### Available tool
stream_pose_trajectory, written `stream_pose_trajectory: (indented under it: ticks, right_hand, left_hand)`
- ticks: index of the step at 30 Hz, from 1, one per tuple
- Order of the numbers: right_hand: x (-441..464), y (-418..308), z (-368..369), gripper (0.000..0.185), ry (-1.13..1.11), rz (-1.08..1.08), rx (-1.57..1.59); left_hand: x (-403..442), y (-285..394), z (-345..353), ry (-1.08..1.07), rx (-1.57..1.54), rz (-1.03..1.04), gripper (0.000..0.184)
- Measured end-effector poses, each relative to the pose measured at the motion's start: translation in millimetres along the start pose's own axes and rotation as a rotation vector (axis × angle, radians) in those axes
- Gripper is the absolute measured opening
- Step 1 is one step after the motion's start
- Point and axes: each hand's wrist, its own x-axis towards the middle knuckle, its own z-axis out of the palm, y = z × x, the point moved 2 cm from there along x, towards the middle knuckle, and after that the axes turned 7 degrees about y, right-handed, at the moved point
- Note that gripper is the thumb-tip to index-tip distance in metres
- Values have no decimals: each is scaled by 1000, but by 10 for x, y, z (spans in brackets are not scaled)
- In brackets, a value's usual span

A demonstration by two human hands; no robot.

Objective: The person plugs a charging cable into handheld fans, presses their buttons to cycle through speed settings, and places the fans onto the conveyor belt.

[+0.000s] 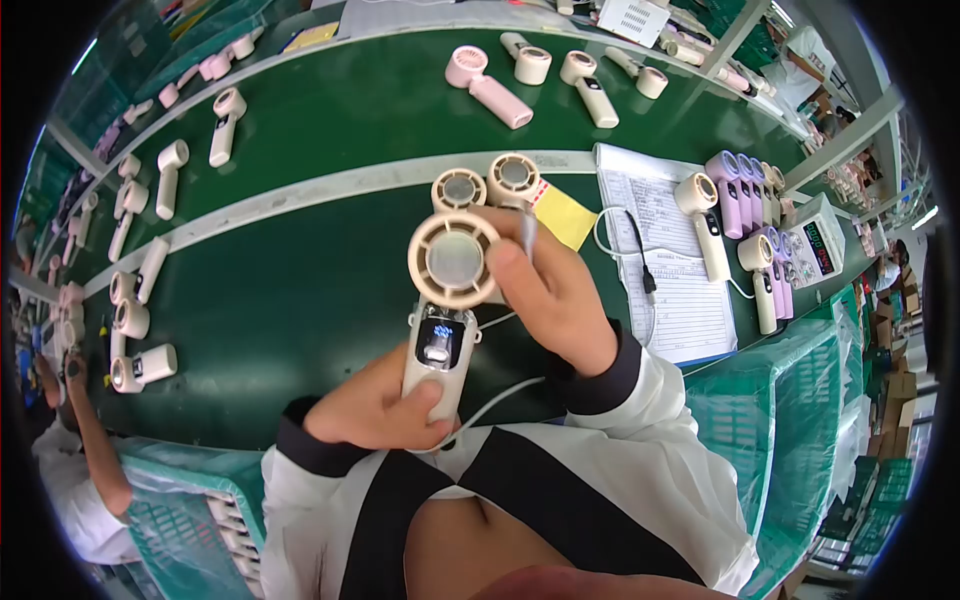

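A cream handheld fan (440, 345) with a lit display is upright in front of my body. My left hand (385, 405) is wrapped round its handle, thumb on the front below the display. My right hand (545, 285) is at the right edge of the round fan head, its fingers curled behind the head. Just beyond are two more cream fan heads, one at the left (459, 189) and one at the right (514, 175). A white cable (495, 400) runs from near the handle's bottom to the right.
Printed sheets (670, 290) with a cable and a cream fan (705, 228) lie right, beside purple and cream fans and a meter (815, 245). A yellow note (566, 215) is behind my right hand. More fans stand on the green belt (340, 100). A co-worker's arm (98, 450) is left.
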Motion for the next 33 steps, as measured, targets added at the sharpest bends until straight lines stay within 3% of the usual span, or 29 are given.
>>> stream_pose_trajectory:
  ticks: [3, 5, 9, 14, 20, 24, 30, 33]
  right_hand:
    - [8, -25, 17, 27, 162, 54, 267]
    - [18, -34, 88, 21, 214, 73, 381]
    - [8, -66, 97, 15, -200, -199, -95]
    - [3, -17, 338, 11, -323, -294, 60]
    - [20, -84, 251, 8, -292, -153, 14]
    - [-9, -87, 247, 7, -310, -103, -161]
    - [-24, -70, 249, 7, -377, -104, -161]
    - [-24, -78, 281, 9, -389, -185, 29]
  left_hand:
    - [80, -28, -13, 74, -519, 39, 44]
    - [22, -57, -96, 117, -672, 42, 39]
    - [8, -287, -200, 57, -1017, 105, 35]
    - [-87, -186, -165, 263, -843, -10, 33]
    - [-76, -120, -125, 215, -763, 52, 31]
    - [-94, -108, -95, 350, -533, 23, 29]
    - [-103, -94, -95, 350, -513, -20, 28]
    - [-113, -94, -117, 282, -595, -29, 28]
